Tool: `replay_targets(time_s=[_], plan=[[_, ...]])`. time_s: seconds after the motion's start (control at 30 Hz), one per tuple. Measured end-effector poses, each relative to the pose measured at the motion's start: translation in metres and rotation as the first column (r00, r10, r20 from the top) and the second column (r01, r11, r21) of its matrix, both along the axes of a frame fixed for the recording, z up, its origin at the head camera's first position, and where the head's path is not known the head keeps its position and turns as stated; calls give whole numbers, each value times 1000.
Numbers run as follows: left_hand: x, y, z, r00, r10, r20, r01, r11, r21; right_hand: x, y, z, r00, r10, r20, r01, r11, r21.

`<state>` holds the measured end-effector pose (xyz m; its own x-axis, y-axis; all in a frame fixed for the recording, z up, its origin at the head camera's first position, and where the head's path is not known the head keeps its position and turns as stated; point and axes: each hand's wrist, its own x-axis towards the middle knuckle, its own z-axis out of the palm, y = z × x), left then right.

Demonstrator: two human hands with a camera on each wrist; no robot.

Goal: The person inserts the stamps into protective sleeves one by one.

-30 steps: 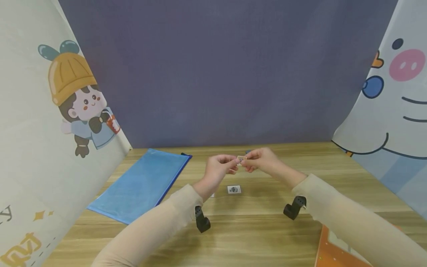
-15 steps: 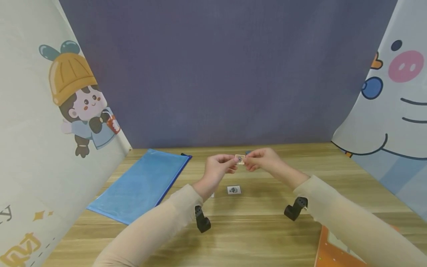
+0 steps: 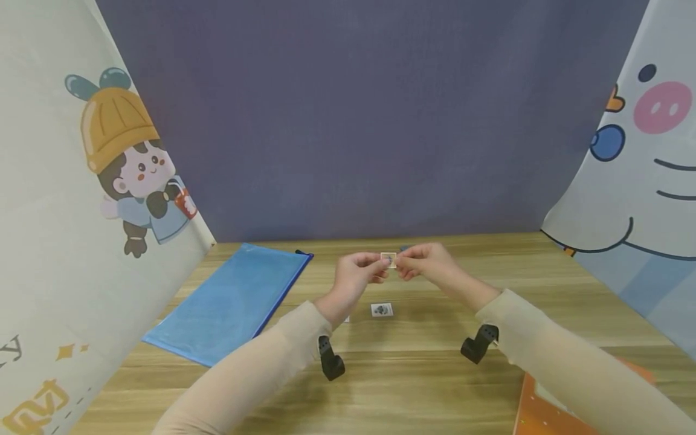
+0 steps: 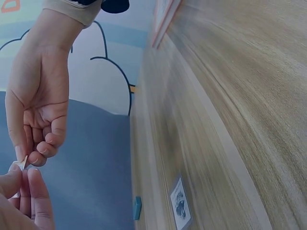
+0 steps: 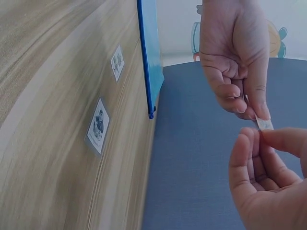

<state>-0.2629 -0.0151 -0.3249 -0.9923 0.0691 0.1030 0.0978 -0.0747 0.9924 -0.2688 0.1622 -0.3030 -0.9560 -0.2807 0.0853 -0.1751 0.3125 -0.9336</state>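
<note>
Between my two hands, raised above the table, is a small square picture sticker or card [image 3: 388, 260] with a pale yellow-orange border. My left hand [image 3: 351, 281] pinches its left side between thumb and fingers. At its right edge, my right hand [image 3: 429, 263] pinches it by thumb and fingertip. A corner stands out between the fingertips in the left wrist view. Below the hands lies a small white card [image 3: 382, 310] with a dark printed picture. The left wrist mostly hides a second card, which shows whole in the right wrist view as a printed card [image 5: 117, 63].
A blue zip pouch [image 3: 234, 299] lies flat on the wooden table at left. Partly under the right forearm is an orange board or booklet [image 3: 544, 411]. A small blue block [image 4: 137, 208] sits near the table's back edge. A dark backdrop [image 3: 375, 121] rises behind.
The small square piece has shifted slightly left. The right fingers, which covered part of its face a second ago, now pinch only its right edge. The cards on the table have not moved.
</note>
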Motion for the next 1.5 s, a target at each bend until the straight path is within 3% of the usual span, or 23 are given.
replay_targets(time_s=[0.4, 0.77, 1.5], plan=[[0, -2, -1, 1000, -29, 4, 29, 998, 58, -3, 2, -5, 991, 129, -20, -130, 986, -105], [1, -6, -1, 1000, -10, -13, 10, 1000, 29, -5, 4, -9, 1000, 25, 1, -25, 989, -143], [4, -7, 1, 1000, 14, 3, -14, 1000, 0, -5, 5, -15, 998, 61, 14, -58, 987, -147]])
